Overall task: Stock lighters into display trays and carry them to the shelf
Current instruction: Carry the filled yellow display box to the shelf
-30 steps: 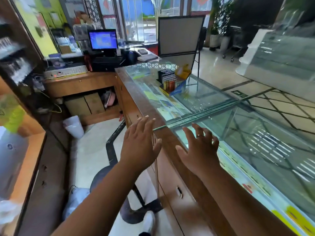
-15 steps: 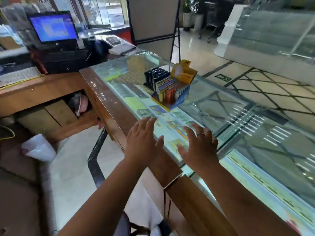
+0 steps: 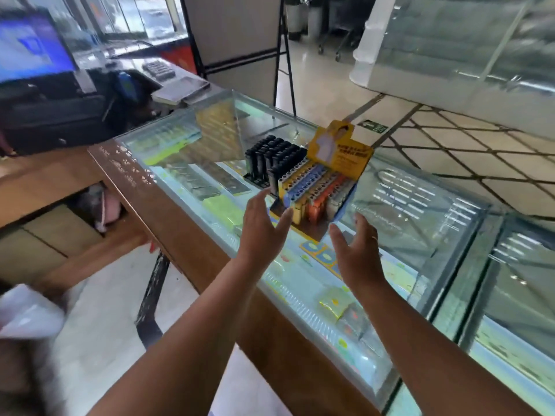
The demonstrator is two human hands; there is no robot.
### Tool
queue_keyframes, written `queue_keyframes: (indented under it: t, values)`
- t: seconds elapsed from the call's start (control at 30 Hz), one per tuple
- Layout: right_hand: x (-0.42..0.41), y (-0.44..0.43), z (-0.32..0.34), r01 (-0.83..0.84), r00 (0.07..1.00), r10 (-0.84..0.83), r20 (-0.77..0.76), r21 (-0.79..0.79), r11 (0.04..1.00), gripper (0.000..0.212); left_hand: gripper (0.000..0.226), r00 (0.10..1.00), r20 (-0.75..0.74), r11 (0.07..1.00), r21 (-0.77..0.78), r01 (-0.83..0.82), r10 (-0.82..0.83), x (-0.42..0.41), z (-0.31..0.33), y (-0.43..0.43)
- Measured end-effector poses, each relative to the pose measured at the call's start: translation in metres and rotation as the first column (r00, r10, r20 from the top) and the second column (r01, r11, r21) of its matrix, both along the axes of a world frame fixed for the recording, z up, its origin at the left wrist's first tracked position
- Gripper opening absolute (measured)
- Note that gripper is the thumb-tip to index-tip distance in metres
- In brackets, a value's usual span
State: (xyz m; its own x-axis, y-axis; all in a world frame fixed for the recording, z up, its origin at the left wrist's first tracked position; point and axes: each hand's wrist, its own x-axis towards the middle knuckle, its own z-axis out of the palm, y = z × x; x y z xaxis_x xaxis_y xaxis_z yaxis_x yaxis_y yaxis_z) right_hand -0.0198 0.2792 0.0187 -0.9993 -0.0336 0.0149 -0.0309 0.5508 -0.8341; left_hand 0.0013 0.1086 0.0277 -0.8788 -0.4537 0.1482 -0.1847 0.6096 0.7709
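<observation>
A blue and yellow display tray full of upright coloured lighters stands on the glass counter, its yellow card lid raised at the back. A black tray of black lighters sits right behind it on the left. My left hand hovers just short of the coloured tray's near left corner, fingers spread and empty. My right hand is raised in front of the tray's near right side, palm turned inward, also empty. Neither hand touches the tray.
The counter's wooden edge runs diagonally below my arms. A monitor, a black till and a keypad crowd the desk at the far left. A white standing board rises behind the counter. More glass cases continue to the right.
I have come closer along the counter and the lighter trays now sit just ahead of my hands. Both hands have risen and turned their palms inward toward the coloured tray.
</observation>
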Motion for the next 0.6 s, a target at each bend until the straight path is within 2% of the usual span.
queue_keyframes:
  t: [0.1, 0.2, 0.27, 0.33, 0.43, 0.5, 0.57, 0.6]
  values:
    - [-0.025, -0.012, -0.002, 0.071, 0.994, -0.063, 0.092, -0.081, 0.994, 0.067, 0.065, 1.0, 0.009, 0.991, 0.13, 0.0, -0.001, -0.027, 0.0, -0.007]
    - [-0.044, -0.023, -0.006, 0.109, 0.986, -0.087, 0.141, -0.152, 0.982, 0.067, 0.078, 0.999, 0.036, 0.971, 0.238, 0.0, -0.009, -0.049, -0.008, -0.008]
    - [-0.054, -0.032, -0.009, 0.124, 0.985, -0.094, 0.142, -0.214, 0.969, 0.069, 0.085, 0.998, 0.053, 0.951, 0.308, -0.035, 0.02, -0.057, -0.018, -0.008]
    - [-0.06, -0.04, -0.013, 0.157, 0.985, -0.131, 0.114, -0.272, 0.949, 0.08, 0.085, 0.997, 0.056, 0.915, 0.398, -0.068, 0.05, -0.06, -0.027, -0.005]
    - [-0.067, -0.043, -0.019, 0.186, 0.982, -0.165, 0.092, -0.341, 0.921, 0.091, 0.091, 0.997, 0.04, 0.895, 0.439, -0.083, 0.073, -0.061, -0.032, 0.001]
    - [-0.072, -0.042, -0.019, 0.182, 0.983, -0.154, 0.105, -0.376, 0.909, 0.091, 0.078, 0.998, 0.005, 0.879, 0.473, -0.059, 0.065, -0.061, -0.031, 0.004]
    - [-0.081, -0.039, -0.021, 0.185, 0.982, -0.156, 0.105, -0.402, 0.897, 0.084, 0.044, 0.998, -0.024, 0.875, 0.482, -0.039, 0.058, -0.06, -0.028, 0.005]
    - [-0.085, -0.038, -0.021, 0.19, 0.982, -0.163, 0.1, -0.411, 0.891, 0.077, 0.034, 0.998, -0.038, 0.878, 0.478, -0.031, 0.056, -0.059, -0.027, 0.006]
